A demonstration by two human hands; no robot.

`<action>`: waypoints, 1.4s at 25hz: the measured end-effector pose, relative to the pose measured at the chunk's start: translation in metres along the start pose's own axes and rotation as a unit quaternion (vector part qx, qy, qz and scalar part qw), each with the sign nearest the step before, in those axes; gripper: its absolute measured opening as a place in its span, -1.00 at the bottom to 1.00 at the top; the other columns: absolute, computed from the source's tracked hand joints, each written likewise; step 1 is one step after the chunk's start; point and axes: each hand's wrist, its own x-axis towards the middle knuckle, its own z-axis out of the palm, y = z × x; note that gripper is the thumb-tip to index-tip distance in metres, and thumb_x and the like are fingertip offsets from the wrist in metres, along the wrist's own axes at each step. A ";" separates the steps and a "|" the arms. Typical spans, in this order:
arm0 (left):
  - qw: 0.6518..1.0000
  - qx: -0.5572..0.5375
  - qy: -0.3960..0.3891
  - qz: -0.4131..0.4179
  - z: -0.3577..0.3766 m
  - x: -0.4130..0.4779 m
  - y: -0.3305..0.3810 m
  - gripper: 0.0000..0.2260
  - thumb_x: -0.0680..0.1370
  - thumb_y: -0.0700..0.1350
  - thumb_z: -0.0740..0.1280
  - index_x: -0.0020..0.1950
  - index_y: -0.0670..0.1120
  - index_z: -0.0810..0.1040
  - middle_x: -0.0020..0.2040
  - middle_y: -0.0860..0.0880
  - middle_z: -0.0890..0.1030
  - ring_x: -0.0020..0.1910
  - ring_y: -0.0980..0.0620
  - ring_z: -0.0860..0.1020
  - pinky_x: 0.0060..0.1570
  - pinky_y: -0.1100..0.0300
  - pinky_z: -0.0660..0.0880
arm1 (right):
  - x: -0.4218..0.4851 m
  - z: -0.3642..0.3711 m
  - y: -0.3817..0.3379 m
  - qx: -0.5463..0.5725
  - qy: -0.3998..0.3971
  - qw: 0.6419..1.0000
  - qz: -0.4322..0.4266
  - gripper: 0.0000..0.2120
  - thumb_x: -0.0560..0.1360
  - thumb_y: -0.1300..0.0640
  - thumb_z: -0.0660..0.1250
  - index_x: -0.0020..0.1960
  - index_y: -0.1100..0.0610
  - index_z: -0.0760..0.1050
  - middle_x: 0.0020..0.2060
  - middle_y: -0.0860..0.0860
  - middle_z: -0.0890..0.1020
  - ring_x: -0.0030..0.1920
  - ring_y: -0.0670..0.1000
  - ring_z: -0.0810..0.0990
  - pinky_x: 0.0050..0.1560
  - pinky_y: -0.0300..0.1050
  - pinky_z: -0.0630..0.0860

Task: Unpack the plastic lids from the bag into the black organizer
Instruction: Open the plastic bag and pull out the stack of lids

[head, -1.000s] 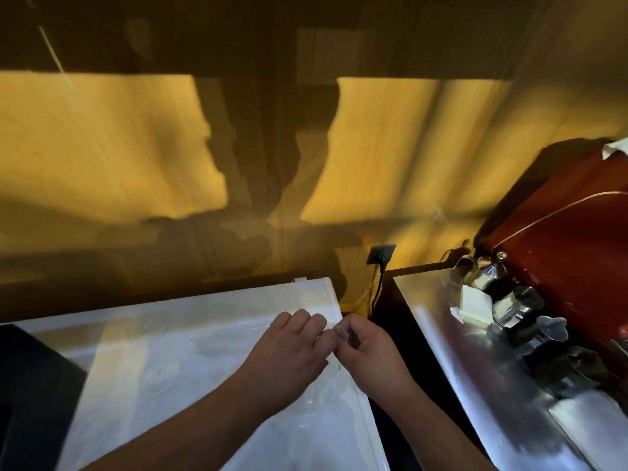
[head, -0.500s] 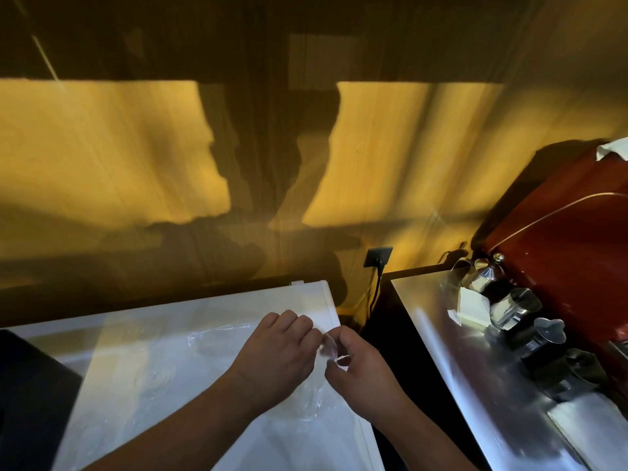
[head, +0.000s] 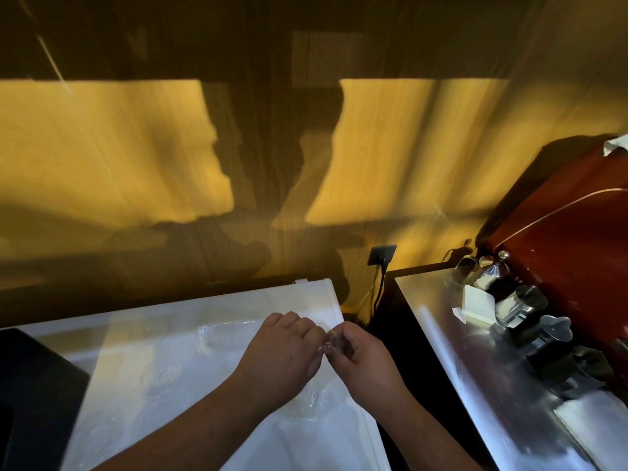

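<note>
Looks like the bag-opening step: both the left hand and right hand are pinching the twisted neck of the clear plastic bag, which lies on the white countertop. No lids are out yet. Next they'd need to work that neck loose, I'd guess. The black organizer sits far left. A steel counter with pitchers is at right, a sunlit wood wall behind.

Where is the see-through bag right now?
The bag lies low in the middle of the head view, on the white surface, its end pinched between the left hand and right hand.
</note>
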 end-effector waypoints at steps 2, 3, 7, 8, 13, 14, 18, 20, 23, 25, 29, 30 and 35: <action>0.999 -0.033 -0.010 -0.005 -0.005 0.003 0.001 -0.71 0.70 0.08 0.24 0.31 0.04 0.65 0.17 0.01 0.73 0.07 0.03 0.64 0.21 0.10 0.55 | -0.002 0.000 0.002 -0.004 0.003 1.000 -0.002 -0.87 0.62 -0.03 0.37 -0.09 -0.21 0.50 -0.17 -0.25 0.62 -0.10 -0.16 0.62 -0.32 -0.32 0.53; 0.998 -0.049 -0.021 -0.012 -0.010 0.004 0.001 -0.72 0.70 0.08 0.23 0.31 0.05 0.65 0.15 0.02 0.73 0.04 0.04 0.63 0.19 0.12 0.56 | -0.004 -0.001 0.003 -0.008 0.005 1.000 -0.003 -0.84 0.62 -0.03 0.37 -0.11 -0.23 0.49 -0.19 -0.25 0.61 -0.13 -0.16 0.62 -0.35 -0.32 0.50; 0.994 -0.094 -0.049 -0.037 -0.034 0.016 0.000 -0.80 0.66 0.03 0.29 0.20 0.07 0.67 0.05 0.03 0.72 -0.05 0.06 0.61 0.06 0.18 0.61 | -0.008 -0.006 0.009 -0.006 0.013 1.000 -0.006 -0.79 0.61 0.04 0.39 -0.15 -0.22 0.49 -0.27 -0.19 0.59 -0.28 -0.14 0.57 -0.40 -0.31 0.45; 0.993 -0.104 -0.035 -0.045 -0.039 0.019 0.000 -0.82 0.65 0.03 0.31 0.18 0.08 0.66 0.05 0.04 0.72 -0.05 0.07 0.60 0.03 0.19 0.61 | -0.008 -0.007 0.009 0.000 0.013 1.000 -0.007 -0.81 0.60 0.05 0.39 -0.13 -0.19 0.50 -0.28 -0.17 0.59 -0.30 -0.12 0.56 -0.39 -0.29 0.46; 0.990 -0.090 0.091 -0.057 -0.043 -0.005 -0.008 -0.68 0.43 0.19 0.49 0.10 0.08 0.62 0.02 0.06 0.70 -0.08 0.05 0.65 -0.07 0.17 0.62 | -0.006 -0.004 -0.001 0.033 0.018 0.999 0.039 -0.87 0.60 -0.09 0.35 -0.11 -0.13 0.49 -0.23 -0.12 0.62 -0.24 -0.03 0.64 -0.35 -0.25 0.59; 0.992 -0.070 0.086 -0.052 -0.036 -0.016 -0.014 -0.61 0.37 0.25 0.51 0.06 0.07 0.61 -0.02 0.04 0.68 -0.10 0.04 0.64 -0.09 0.13 0.63 | -0.005 -0.004 -0.003 0.039 0.013 0.998 0.048 -0.83 0.59 -0.16 0.33 -0.10 -0.11 0.50 -0.23 -0.08 0.63 -0.23 -0.01 0.66 -0.31 -0.18 0.63; 0.998 0.025 0.053 -0.027 0.000 -0.054 -0.041 -0.51 0.33 0.26 0.58 0.05 -0.02 0.53 -0.05 -0.07 0.62 -0.11 -0.07 0.56 -0.09 -0.01 0.61 | -0.004 -0.003 -0.010 0.072 -0.009 0.996 0.047 -0.59 0.48 -0.45 0.26 -0.15 -0.11 0.51 -0.31 -0.07 0.62 -0.29 -0.08 0.63 -0.35 -0.16 0.55; 0.994 0.055 0.090 -0.024 0.012 -0.062 -0.053 -0.59 0.42 0.14 0.53 0.09 -0.05 0.50 -0.02 -0.11 0.60 -0.08 -0.11 0.54 -0.06 -0.06 0.58 | -0.004 0.000 -0.014 0.072 -0.011 0.997 0.036 -0.60 0.47 -0.47 0.24 -0.18 -0.15 0.49 -0.35 -0.12 0.58 -0.36 -0.17 0.55 -0.39 -0.25 0.44; 0.986 0.075 0.150 -0.007 0.016 -0.061 -0.062 -0.83 0.56 -0.01 0.31 0.09 -0.06 0.49 -0.01 -0.12 0.58 -0.07 -0.12 0.51 -0.05 -0.05 0.50 | -0.003 0.001 -0.016 0.078 -0.015 0.996 0.031 -0.65 0.47 -0.45 0.26 -0.19 -0.19 0.49 -0.37 -0.16 0.56 -0.37 -0.21 0.53 -0.40 -0.30 0.40; 0.985 0.072 0.155 -0.007 0.011 -0.058 -0.065 -0.86 0.57 -0.04 0.27 0.05 -0.06 0.54 -0.02 -0.11 0.60 -0.08 -0.11 0.52 -0.05 -0.05 0.49 | -0.005 0.000 -0.012 0.080 -0.022 0.996 0.032 -0.67 0.45 -0.42 0.32 -0.15 -0.17 0.51 -0.32 -0.19 0.59 -0.31 -0.22 0.56 -0.39 -0.33 0.43; 0.991 0.047 0.093 -0.083 -0.013 -0.056 -0.066 -0.80 0.46 -0.02 0.53 0.02 -0.07 0.66 -0.05 -0.08 0.68 -0.08 -0.12 0.64 -0.04 -0.05 0.59 | -0.010 0.003 0.005 0.050 -0.045 0.997 0.046 -0.96 0.52 -0.04 0.45 -0.06 -0.15 0.59 -0.17 -0.23 0.66 -0.08 -0.21 0.63 -0.15 -0.34 0.49; 0.993 0.047 0.065 -0.090 -0.020 -0.056 -0.066 -0.77 0.41 -0.03 0.59 -0.01 -0.08 0.69 -0.07 -0.08 0.70 -0.10 -0.13 0.66 -0.05 -0.05 0.60 | -0.010 0.004 0.008 0.052 -0.052 0.996 0.047 -0.91 0.53 0.03 0.44 -0.11 -0.15 0.60 -0.21 -0.22 0.65 -0.13 -0.15 0.64 -0.17 -0.26 0.52; 0.998 0.042 -0.009 -0.049 -0.056 -0.047 -0.079 -0.90 0.50 0.02 0.54 -0.13 0.02 0.70 -0.20 0.05 0.72 -0.19 -0.01 0.64 -0.15 0.07 0.56 | 0.001 0.003 0.011 0.077 -0.059 0.992 0.082 -0.89 0.45 0.08 0.38 -0.22 -0.08 0.61 -0.31 -0.03 0.64 -0.22 0.07 0.65 -0.09 0.18 0.65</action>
